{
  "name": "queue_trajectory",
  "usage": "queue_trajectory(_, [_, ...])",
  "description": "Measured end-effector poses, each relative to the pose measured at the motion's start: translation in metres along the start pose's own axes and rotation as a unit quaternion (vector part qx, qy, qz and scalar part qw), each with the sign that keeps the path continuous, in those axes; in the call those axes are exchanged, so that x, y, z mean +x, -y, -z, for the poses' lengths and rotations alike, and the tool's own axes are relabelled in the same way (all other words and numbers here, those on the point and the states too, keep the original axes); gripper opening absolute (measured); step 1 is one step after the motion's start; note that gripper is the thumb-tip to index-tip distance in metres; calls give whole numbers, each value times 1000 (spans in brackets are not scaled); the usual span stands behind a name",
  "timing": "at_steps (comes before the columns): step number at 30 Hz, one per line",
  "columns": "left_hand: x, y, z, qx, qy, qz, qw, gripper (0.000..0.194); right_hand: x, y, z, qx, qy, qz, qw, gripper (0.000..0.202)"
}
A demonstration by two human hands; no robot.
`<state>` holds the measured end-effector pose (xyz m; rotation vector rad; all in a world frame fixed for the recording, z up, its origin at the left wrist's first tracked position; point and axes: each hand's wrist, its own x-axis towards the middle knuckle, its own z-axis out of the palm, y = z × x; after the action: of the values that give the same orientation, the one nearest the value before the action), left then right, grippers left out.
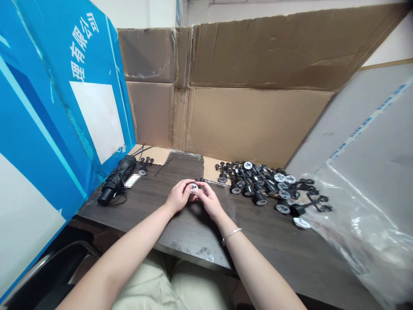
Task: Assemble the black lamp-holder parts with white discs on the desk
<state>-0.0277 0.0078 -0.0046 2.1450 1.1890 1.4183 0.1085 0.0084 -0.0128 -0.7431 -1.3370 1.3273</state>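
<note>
Near the middle of the table, my left hand and my right hand meet around a small black part with a white round end disc. The disc faces up toward me, and dark prongs show just beyond my fingertips. Fingers of both hands are closed about its rim, with my right fingertips at the disc's edge. My fingers hide most of the black body. To the right lies a heap of similar black pronged parts with white or grey round ends. One loose white disc rests at the heap's near right.
A folded black umbrella lies at the left, beside another black pronged part. Cardboard panels stand along the back and a blue board on the left. Clear plastic sheeting drapes over the right side of the dark table.
</note>
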Motion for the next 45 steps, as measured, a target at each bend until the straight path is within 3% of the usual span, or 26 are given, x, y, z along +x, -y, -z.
queue_trajectory(9, [-1, 3, 0, -7, -10, -14, 1000, 24, 2, -3, 1, -21, -18, 21, 999, 36])
queue_trajectory(16, [0, 3, 1, -1, 18, -25, 1000, 28, 1, 1, 6, -64, -31, 54, 996, 29])
queue_trajectory(28, [1, 3, 1, 13, 9, 42, 999, 27, 1, -4, 8, -3, -11, 10, 1000, 33])
queue_trajectory(34, [-1, 1, 1, 16, 28, 85, 996, 31, 1, -5, 5, -22, -18, 39, 999, 32])
queue_trajectory(40, [-1, 1, 0, 21, 14, 64, 998, 32, 0, -6, 0, -118, -39, 67, 990, 36])
queue_trajectory(45, [0, 2, 1, 8, 23, 59, 998, 28, -1, -6, 0, -99, -13, 65, 993, 39])
